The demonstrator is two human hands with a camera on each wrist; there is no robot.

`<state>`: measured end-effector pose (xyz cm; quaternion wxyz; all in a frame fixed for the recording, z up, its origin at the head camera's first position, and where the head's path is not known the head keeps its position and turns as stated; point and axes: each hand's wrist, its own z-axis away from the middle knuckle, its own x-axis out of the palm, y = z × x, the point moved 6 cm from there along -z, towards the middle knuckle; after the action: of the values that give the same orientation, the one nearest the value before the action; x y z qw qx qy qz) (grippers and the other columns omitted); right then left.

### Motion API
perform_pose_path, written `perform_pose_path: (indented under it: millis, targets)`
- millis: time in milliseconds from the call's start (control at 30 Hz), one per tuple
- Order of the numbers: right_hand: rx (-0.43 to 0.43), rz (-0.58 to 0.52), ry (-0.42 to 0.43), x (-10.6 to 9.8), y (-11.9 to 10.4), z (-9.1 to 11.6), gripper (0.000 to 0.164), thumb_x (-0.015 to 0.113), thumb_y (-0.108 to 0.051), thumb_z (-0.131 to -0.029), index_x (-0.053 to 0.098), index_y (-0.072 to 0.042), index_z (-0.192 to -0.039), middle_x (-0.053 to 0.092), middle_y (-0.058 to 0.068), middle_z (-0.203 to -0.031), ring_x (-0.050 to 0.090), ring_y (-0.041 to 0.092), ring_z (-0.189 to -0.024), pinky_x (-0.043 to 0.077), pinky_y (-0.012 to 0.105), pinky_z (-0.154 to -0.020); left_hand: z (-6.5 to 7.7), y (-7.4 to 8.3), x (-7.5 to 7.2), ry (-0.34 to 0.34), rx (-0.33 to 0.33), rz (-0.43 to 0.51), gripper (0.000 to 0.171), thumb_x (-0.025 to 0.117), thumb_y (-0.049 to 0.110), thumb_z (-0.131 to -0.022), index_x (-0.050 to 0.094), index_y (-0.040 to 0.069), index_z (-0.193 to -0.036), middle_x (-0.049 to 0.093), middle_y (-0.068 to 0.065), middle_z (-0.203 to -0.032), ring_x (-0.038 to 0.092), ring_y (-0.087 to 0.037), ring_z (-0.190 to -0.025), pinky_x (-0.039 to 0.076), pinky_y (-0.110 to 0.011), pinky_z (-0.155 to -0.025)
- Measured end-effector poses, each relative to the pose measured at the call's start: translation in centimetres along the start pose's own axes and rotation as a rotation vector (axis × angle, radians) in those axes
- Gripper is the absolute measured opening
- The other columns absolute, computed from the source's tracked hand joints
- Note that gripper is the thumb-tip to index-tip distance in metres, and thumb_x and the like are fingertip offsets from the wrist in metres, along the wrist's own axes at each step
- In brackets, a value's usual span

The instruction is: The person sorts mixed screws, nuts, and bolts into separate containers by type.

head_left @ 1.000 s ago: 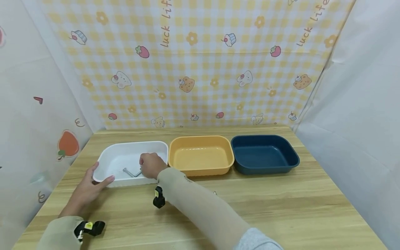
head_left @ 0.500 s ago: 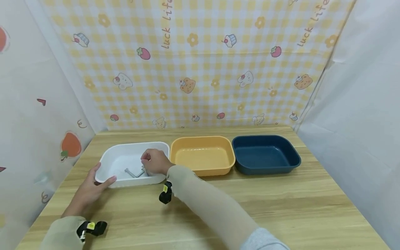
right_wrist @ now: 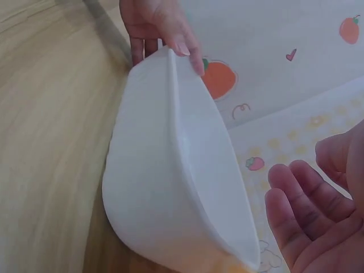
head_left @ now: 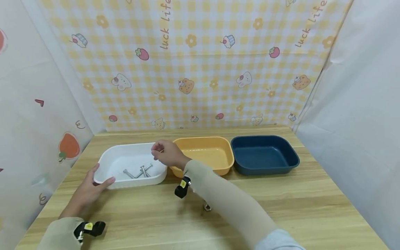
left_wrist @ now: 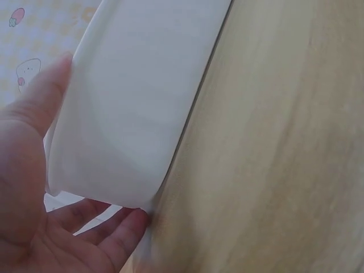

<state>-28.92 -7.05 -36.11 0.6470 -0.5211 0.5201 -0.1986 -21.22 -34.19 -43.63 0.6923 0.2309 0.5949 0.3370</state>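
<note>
In the head view my left hand (head_left: pixel 89 189) holds the near left corner of a white plastic tray (head_left: pixel 134 183), thumb over the front rim and fingers along the left end. The left wrist view shows that tray's side wall (left_wrist: pixel 131 114) with fingertips at its lower corner. Several metal bolts (head_left: pixel 143 169) lie crossed inside, toward the tray's right end. My right hand (head_left: pixel 170 153) hovers above the gap between the white tray and the yellow tray (head_left: pixel 218 171). Its fingers (right_wrist: pixel 287 219) are loosely bent in the right wrist view, with nothing seen between them and the thumb.
A dark blue tray (head_left: pixel 265 171) stands right of the yellow one, all three in a row. A hex nut (head_left: pixel 207 207) and a thin metal piece beside it lie on the wooden table (head_left: pixel 150 218) near the right sleeve. A patterned cloth (head_left: pixel 200 69) hangs behind.
My right hand has risen out of the white tray and moved right, uncovering more of the bolts. The nut on the table now shows beside the sleeve. My left hand keeps its place.
</note>
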Motion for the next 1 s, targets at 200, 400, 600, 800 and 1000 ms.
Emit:
perform_pose_path:
  millis: [200, 400, 600, 800, 1000]
  targets:
    - [-0.054, -0.009, -0.011, -2.3, 0.4, 1.2, 0.006, 0.060, -0.014, -0.097, 0.063, -0.009, -0.098, 0.063, -0.001, -0.087, 0.065, 0.010, -0.077, 0.052, 0.022, -0.066, -0.1, 0.0, -0.3, -0.027, -0.030, -0.033, 0.111, 0.055, 0.060, -0.091, -0.019, 0.002, -0.149, -0.014, -0.036, -0.150, -0.002, -0.063, -0.133, 0.011, -0.077, -0.098]
    - [-0.092, -0.003, 0.006, -4.8, 0.7, 2.2, 0.009, 0.060, -0.012, -0.097, 0.064, -0.006, -0.101, 0.063, 0.001, -0.088, 0.067, 0.019, -0.082, 0.053, 0.024, -0.068, -0.2, 0.9, -0.7, -0.028, -0.010, -0.066, 0.109, 0.054, 0.058, -0.093, -0.020, 0.000, -0.148, -0.011, -0.039, -0.149, 0.001, -0.064, -0.132, 0.013, -0.077, -0.098]
    - [-0.119, 0.021, 0.003, -6.3, 1.3, 3.6, 0.012, 0.059, -0.012, -0.097, 0.063, -0.002, -0.103, 0.063, 0.002, -0.088, 0.066, 0.029, -0.087, 0.053, 0.025, -0.068, 0.1, 1.8, -0.9, 0.016, 0.047, -0.103, 0.108, 0.059, 0.053, -0.092, -0.015, -0.003, -0.149, -0.002, -0.041, -0.149, 0.010, -0.065, -0.130, 0.018, -0.077, -0.096]
    - [-0.132, 0.019, 0.030, -7.6, 2.4, 5.0, 0.008, 0.059, -0.011, -0.097, 0.063, -0.006, -0.101, 0.064, 0.002, -0.086, 0.065, 0.027, -0.083, 0.053, 0.027, -0.065, 0.8, 4.4, -1.3, 0.220, 0.210, -0.165, 0.098, 0.063, 0.044, -0.092, 0.004, -0.009, -0.150, 0.016, -0.042, -0.145, 0.023, -0.061, -0.126, 0.025, -0.077, -0.093]
    - [-0.191, -0.001, 0.071, -8.3, 3.4, 6.4, 0.007, 0.059, -0.010, -0.097, 0.062, -0.004, -0.100, 0.063, 0.004, -0.085, 0.064, 0.027, -0.080, 0.052, 0.028, -0.064, 1.5, 8.9, -0.4, 0.394, 0.353, -0.183, 0.088, 0.067, 0.037, -0.090, 0.019, -0.008, -0.148, 0.026, -0.038, -0.144, 0.027, -0.056, -0.128, 0.025, -0.071, -0.098]
